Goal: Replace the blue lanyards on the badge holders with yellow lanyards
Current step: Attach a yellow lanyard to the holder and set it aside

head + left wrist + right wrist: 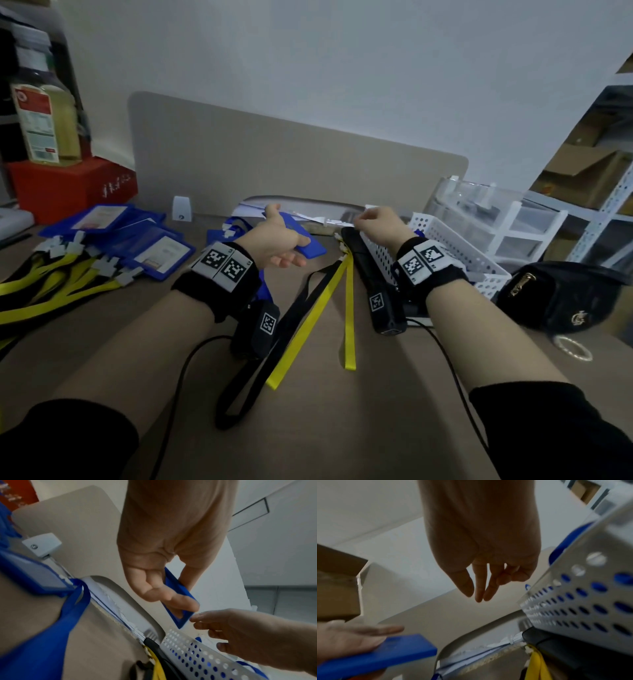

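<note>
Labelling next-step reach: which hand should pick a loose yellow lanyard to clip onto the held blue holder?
Right, probably. The right hand is empty, fingers relaxed, near the loose yellow ribbon lanyards beside the white perforated basket. The left hand already holds the blue plastic badge holder.

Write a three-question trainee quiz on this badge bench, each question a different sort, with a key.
1. True or false: the left hand holds a blue badge holder.
2. Multiple choice: the finished holders on the left of the desk carry lanyards of which colour? A) red B) yellow C) green
3. Fill in: the right hand hovers beside the white perforated ____.

Key: 1 true; 2 B; 3 basket. The right hand holds nothing, its fingers loose in the wrist view.
</note>
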A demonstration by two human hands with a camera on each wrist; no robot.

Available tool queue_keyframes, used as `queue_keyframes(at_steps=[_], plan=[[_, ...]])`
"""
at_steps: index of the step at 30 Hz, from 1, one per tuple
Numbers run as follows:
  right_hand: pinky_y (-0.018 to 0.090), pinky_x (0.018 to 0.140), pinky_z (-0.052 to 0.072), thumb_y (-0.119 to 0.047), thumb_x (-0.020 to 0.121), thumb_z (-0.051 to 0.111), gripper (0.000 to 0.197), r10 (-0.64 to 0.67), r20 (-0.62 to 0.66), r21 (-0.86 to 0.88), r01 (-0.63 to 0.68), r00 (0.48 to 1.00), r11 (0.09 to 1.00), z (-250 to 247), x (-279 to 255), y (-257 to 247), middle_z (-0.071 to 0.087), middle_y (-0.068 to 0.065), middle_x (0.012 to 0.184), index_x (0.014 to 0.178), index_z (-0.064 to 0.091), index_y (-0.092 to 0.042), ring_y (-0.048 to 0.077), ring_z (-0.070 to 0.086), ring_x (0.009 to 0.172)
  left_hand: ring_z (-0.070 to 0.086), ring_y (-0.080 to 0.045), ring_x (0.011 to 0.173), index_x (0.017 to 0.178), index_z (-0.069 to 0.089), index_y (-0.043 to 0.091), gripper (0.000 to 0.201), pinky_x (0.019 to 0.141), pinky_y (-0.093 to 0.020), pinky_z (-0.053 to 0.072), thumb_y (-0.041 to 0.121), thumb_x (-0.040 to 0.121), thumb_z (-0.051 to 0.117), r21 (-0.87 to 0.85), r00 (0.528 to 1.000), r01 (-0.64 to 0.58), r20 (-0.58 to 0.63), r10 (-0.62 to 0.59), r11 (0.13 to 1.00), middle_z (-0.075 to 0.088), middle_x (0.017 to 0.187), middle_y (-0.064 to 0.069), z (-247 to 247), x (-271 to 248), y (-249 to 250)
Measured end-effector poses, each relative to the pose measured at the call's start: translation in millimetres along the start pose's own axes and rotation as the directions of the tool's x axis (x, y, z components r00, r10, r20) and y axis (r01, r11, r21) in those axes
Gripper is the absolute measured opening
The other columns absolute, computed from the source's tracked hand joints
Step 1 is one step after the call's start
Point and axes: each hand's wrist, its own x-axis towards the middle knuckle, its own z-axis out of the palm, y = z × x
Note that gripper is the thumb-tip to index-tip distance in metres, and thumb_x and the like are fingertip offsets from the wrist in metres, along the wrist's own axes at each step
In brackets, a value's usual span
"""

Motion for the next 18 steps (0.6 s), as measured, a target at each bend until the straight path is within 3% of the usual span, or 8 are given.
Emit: queue_keyframes(at_steps=[2, 5, 8, 10, 13, 15, 18], plan=[[0.03, 0.085, 0.048, -0.017, 0.089, 0.056, 0.019, -0.003, 0.117, -0.079, 0.012, 0.993, 0.997, 18.8, 4.5, -3.1, 0.066, 0.01, 0.102, 0.097, 0.071, -0.007, 0.024, 0.059, 0.098, 0.064, -0.018, 0.052, 0.149, -0.012, 0.03, 0.099, 0.049, -0.027, 0.047, 0.008, 0.091, 0.064, 0.053, 1.0, 0.003, 0.001, -0.003, 0.999, 0.067, 0.079, -0.014, -6.5, 2.2, -0.5], [0.031, 0.082, 0.048, -0.013, 0.089, 0.058, 0.028, 0.065, 0.233, -0.181, -0.023, 0.97, 0.983, 43.9, 19.2, 3.3, 0.065, 0.014, 0.101, 0.109, 0.067, 0.005, 0.024, 0.06, 0.095, 0.06, -0.02, 0.05, 0.149, -0.018, 0.032, 0.109, 0.048, -0.028, 0.044, 0.008, 0.087, 0.068, 0.108, 1.0, 0.008, 0.015, -0.009, 0.994, 0.064, 0.071, -0.014, -16.0, 5.0, -5.3], [0.028, 0.064, 0.044, -0.018, 0.092, 0.056, 0.023, 0.179, 0.338, -0.335, -0.06, 0.924, 0.94, 58.2, 31.3, 4.9, 0.056, 0.008, 0.093, 0.108, 0.061, -0.004, 0.021, 0.053, 0.081, 0.055, -0.018, 0.048, 0.149, -0.017, 0.031, 0.106, 0.044, -0.024, 0.041, 0.013, 0.088, 0.068, 0.163, 0.998, 0.031, 0.042, -0.038, 0.986, 0.06, 0.065, -0.011, -25.6, 7.2, -11.1], [0.025, 0.074, 0.046, -0.021, 0.096, 0.052, 0.026, 0.21, 0.377, -0.455, -0.017, 0.902, 0.89, 63.3, 37.4, 3.9, 0.055, 0.012, 0.109, 0.118, 0.056, -0.01, 0.025, 0.053, 0.099, 0.054, -0.014, 0.045, 0.149, -0.016, 0.03, 0.106, 0.041, -0.022, 0.041, 0.013, 0.088, 0.068, 0.18, 0.998, 0.04, 0.04, -0.048, 0.983, 0.06, 0.063, -0.009, -31.3, 10.4, -13.0], [0.033, 0.107, 0.034, -0.026, 0.1, 0.045, 0.045, 0.207, 0.413, -0.567, 0.072, 0.887, 0.82, 73.6, 49.7, 6.6, 0.045, 0.011, 0.143, 0.141, 0.042, -0.006, 0.026, 0.042, 0.132, 0.056, -0.012, 0.044, 0.15, -0.016, 0.026, 0.11, 0.04, -0.022, 0.043, 0.012, 0.085, 0.072, 0.196, 0.999, 0.044, 0.017, -0.049, 0.98, 0.063, 0.066, -0.009, -37.1, 16.4, -14.3], [0.037, 0.112, 0.03, -0.028, 0.1, 0.046, 0.049, 0.219, 0.45, -0.588, 0.102, 0.865, 0.803, 80.0, 55.8, 5.9, 0.041, 0.01, 0.148, 0.143, 0.04, -0.008, 0.026, 0.038, 0.136, 0.057, -0.012, 0.044, 0.15, -0.015, 0.024, 0.11, 0.04, -0.022, 0.043, 0.013, 0.084, 0.072, 0.206, 0.999, 0.046, 0.017, -0.05, 0.978, 0.063, 0.066, -0.009, -39.6, 18.7, -15.3], [0.037, 0.11, 0.032, -0.024, 0.098, 0.049, 0.046, 0.203, 0.464, -0.572, 0.117, 0.862, 0.812, 88.5, 63.4, 3.8, 0.044, 0.011, 0.144, 0.14, 0.044, -0.005, 0.028, 0.04, 0.134, 0.058, -0.012, 0.046, 0.15, -0.012, 0.023, 0.108, 0.04, -0.022, 0.042, 0.014, 0.085, 0.072, 0.221, 0.999, 0.046, 0.016, -0.051, 0.974, 0.064, 0.066, -0.008, -43.2, 19.6, -17.6]])
